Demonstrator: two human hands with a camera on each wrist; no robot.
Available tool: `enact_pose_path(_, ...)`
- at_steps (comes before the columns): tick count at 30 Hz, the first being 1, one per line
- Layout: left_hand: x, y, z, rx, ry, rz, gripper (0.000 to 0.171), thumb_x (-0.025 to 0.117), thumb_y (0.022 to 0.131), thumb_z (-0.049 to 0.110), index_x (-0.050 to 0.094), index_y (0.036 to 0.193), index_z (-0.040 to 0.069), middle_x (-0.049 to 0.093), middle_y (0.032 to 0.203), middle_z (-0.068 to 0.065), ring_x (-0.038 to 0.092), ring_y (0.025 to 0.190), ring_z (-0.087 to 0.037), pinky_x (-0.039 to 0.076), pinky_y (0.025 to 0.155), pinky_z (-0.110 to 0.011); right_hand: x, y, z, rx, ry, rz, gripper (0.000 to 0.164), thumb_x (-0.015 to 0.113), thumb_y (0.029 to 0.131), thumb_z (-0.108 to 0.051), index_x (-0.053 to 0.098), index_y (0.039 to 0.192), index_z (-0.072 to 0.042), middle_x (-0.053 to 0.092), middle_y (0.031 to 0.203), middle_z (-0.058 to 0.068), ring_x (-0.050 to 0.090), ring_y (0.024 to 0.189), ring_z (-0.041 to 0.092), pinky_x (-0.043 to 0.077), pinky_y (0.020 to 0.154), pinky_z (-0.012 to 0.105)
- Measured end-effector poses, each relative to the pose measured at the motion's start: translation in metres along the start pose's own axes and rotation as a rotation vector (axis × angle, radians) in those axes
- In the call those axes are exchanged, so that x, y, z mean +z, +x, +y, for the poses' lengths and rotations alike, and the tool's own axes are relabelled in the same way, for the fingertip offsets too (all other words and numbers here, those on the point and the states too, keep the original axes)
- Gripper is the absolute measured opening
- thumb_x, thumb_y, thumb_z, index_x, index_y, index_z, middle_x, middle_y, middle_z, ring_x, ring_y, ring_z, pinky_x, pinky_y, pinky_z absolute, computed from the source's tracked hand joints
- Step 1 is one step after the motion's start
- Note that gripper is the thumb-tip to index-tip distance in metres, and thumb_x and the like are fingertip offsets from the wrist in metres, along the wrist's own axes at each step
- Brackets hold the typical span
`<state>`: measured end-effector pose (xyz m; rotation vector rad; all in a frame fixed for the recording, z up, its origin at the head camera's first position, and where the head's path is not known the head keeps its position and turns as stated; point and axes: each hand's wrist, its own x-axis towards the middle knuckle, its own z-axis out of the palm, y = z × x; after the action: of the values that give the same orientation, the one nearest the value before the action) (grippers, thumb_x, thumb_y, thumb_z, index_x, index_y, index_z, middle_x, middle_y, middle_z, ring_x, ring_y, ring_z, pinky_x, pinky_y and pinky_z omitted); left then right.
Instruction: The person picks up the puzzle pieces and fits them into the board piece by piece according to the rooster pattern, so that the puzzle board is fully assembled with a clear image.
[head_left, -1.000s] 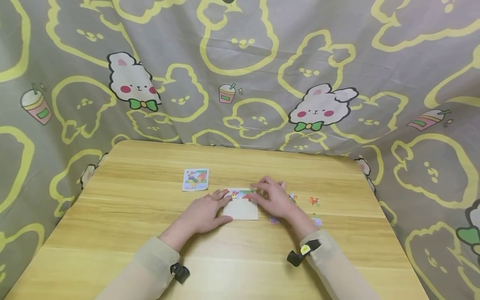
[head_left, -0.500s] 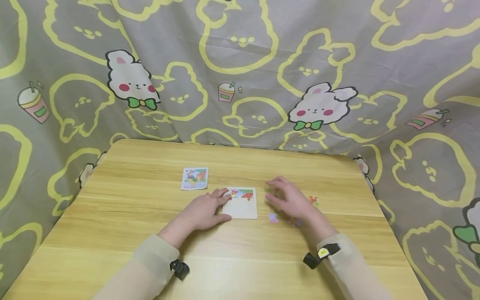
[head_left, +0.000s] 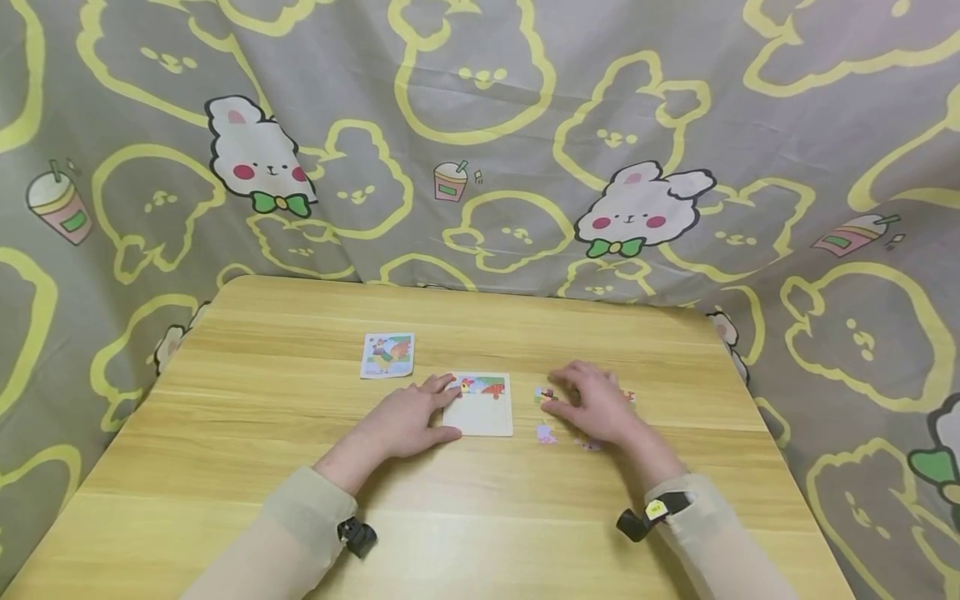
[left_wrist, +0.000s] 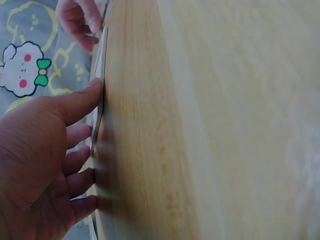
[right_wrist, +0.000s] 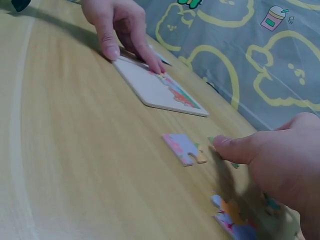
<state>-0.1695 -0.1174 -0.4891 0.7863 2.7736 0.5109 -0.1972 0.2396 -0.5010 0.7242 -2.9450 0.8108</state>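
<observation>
My left hand [head_left: 403,423] rests on the left side of a white puzzle board [head_left: 480,417]. Its fingertips lie on the picture strip at the top, and its thumb sits at the near left part, by the rim in the left wrist view. Colourful pieces fill the board's top row; the lower part is bare white. To the right, my right hand [head_left: 596,402] is low over a puzzle piece [head_left: 542,395], thumb and index finger apart at its edges. In the right wrist view the thumb [right_wrist: 225,146] covers much of that piece; the other fingertips are hidden.
A lilac puzzle piece [head_left: 546,434] lies just nearer, another piece [right_wrist: 235,220] beside the right wrist, and an orange one [head_left: 630,398] partly behind the hand. A rooster picture card [head_left: 387,356] lies at the upper left of the wooden table [head_left: 465,517]. A patterned curtain [head_left: 517,150] hangs behind.
My right hand has left the board's top right and moved right to the loose pieces. A puzzle piece now shows at its fingertips. The left hand has stayed on the board.
</observation>
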Motion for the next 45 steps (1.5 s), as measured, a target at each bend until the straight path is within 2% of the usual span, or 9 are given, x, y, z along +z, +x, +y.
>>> enact_pose_path(4, -0.001, 0.0, 0.001, -0.002, 0.002, -0.004, 0.075, 0.069, 0.1, 0.055, 0.051, 0.159, 0.013, 0.035, 0.17, -0.009, 0.039, 0.151, -0.039, 0.035, 0.121, -0.056, 0.003, 0.0, 0.001, 0.0, -0.014, 0.01, 0.04, 0.082, 0.094, -0.041, 0.075, 0.123, -0.015, 0.067, 0.119, -0.003, 0.061, 0.116, 0.024, 0.028, 0.088, 0.047)
enact_pose_path(10, -0.002, 0.0, 0.003, -0.012, -0.007, -0.01, 0.075, 0.07, 0.099, 0.054, 0.051, 0.159, 0.012, 0.033, 0.17, -0.009, 0.038, 0.151, -0.038, 0.033, 0.122, -0.056, 0.0, -0.002, 0.003, -0.019, 0.015, -0.014, 0.025, 0.082, 0.095, -0.029, 0.075, 0.115, -0.017, 0.066, 0.116, -0.005, 0.061, 0.115, 0.025, 0.025, 0.093, 0.052)
enact_pose_path(16, -0.002, 0.0, 0.002, -0.018, -0.007, -0.012, 0.076, 0.07, 0.099, 0.055, 0.051, 0.159, 0.013, 0.033, 0.171, -0.008, 0.038, 0.151, -0.038, 0.033, 0.122, -0.056, 0.003, -0.001, 0.0, -0.076, -0.04, -0.033, 0.025, 0.077, 0.1, -0.024, 0.069, 0.119, -0.011, 0.065, 0.114, -0.001, 0.064, 0.108, 0.023, 0.025, 0.1, 0.061)
enact_pose_path(23, -0.002, -0.001, 0.002, -0.014, -0.012, -0.006, 0.075, 0.07, 0.099, 0.055, 0.052, 0.159, 0.013, 0.034, 0.17, -0.008, 0.039, 0.15, -0.039, 0.034, 0.121, -0.056, 0.006, -0.002, -0.003, -0.058, 0.016, -0.036, 0.023, 0.075, 0.101, -0.018, 0.064, 0.119, -0.009, 0.066, 0.105, -0.004, 0.06, 0.086, 0.013, 0.021, 0.094, 0.052)
enact_pose_path(27, -0.002, 0.0, 0.002, -0.013, -0.012, -0.009, 0.075, 0.07, 0.099, 0.054, 0.052, 0.158, 0.012, 0.034, 0.17, -0.009, 0.039, 0.15, -0.039, 0.033, 0.122, -0.056, 0.006, -0.002, -0.003, -0.054, 0.032, -0.023, 0.025, 0.076, 0.1, -0.017, 0.066, 0.122, -0.009, 0.069, 0.108, -0.003, 0.062, 0.09, 0.013, 0.021, 0.093, 0.049)
enact_pose_path(33, -0.003, 0.0, 0.002, -0.013, -0.008, -0.012, 0.075, 0.07, 0.099, 0.054, 0.051, 0.159, 0.012, 0.034, 0.17, -0.009, 0.039, 0.15, -0.039, 0.033, 0.121, -0.056, 0.01, -0.004, -0.005, -0.104, -0.012, 0.023, 0.025, 0.076, 0.099, -0.015, 0.069, 0.122, -0.006, 0.07, 0.11, 0.001, 0.065, 0.098, 0.018, 0.024, 0.09, 0.049)
enact_pose_path(38, -0.004, 0.0, 0.003, -0.016, -0.005, -0.018, 0.076, 0.07, 0.099, 0.055, 0.049, 0.16, 0.013, 0.032, 0.171, -0.009, 0.039, 0.15, -0.039, 0.034, 0.121, -0.055, 0.014, -0.005, -0.004, -0.116, -0.023, 0.04, 0.022, 0.072, 0.102, -0.013, 0.068, 0.122, -0.006, 0.068, 0.108, -0.001, 0.064, 0.093, 0.015, 0.024, 0.091, 0.05)
enact_pose_path(45, -0.003, 0.0, 0.003, -0.017, -0.013, -0.014, 0.075, 0.071, 0.099, 0.054, 0.051, 0.159, 0.012, 0.033, 0.17, -0.008, 0.039, 0.15, -0.039, 0.034, 0.121, -0.055, 0.015, -0.004, -0.002, -0.098, 0.092, 0.055, 0.02, 0.074, 0.1, -0.009, 0.069, 0.119, -0.006, 0.068, 0.105, -0.005, 0.064, 0.087, 0.01, 0.021, 0.091, 0.049)
